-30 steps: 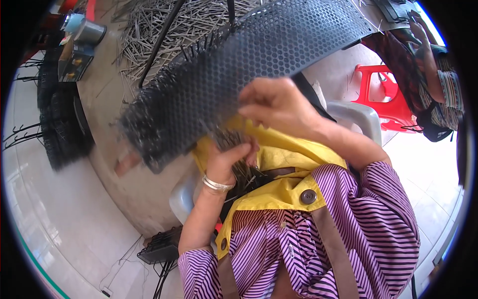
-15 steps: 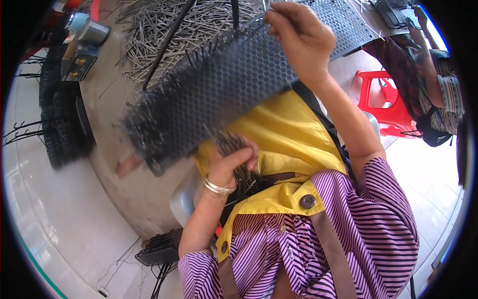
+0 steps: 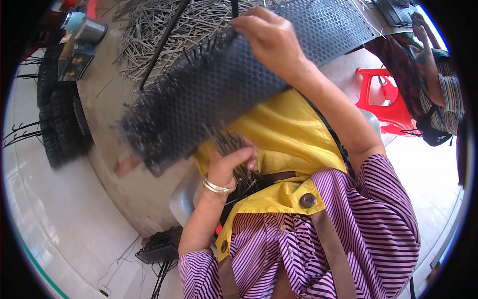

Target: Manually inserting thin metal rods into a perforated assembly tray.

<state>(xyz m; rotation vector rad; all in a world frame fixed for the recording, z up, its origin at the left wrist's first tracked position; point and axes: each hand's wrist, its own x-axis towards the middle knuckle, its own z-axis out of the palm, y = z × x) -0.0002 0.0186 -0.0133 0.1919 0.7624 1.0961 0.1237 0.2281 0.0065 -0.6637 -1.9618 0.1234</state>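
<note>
A long black perforated board [image 3: 219, 94] slants across my lap, resting over the yellow apron [image 3: 279, 129]. Thin dark pins [image 3: 149, 129] stand crowded in its holes at the left end and along the far edge. My left hand [image 3: 231, 159], with a bangle at the wrist, is wrapped round a bundle of thin grey-black strips [image 3: 230, 142] at the board's near edge. Over the far edge, my right hand [image 3: 274, 42] has its fingertips pinched together beside the last standing pins. Whatever lies between those fingertips is too small to make out.
A heap of loose grey strips [image 3: 149, 35] lies beyond the board. Black hooked racks [image 3: 62, 119] stand at the left, near a metal tin [image 3: 91, 31]. At the right are a red plastic stool [image 3: 371, 94] and another person's arm [image 3: 430, 70].
My right hand has moved left and slightly down along the board's far edge, toward the standing pins. My left hand and its bundle have hardly moved.
</note>
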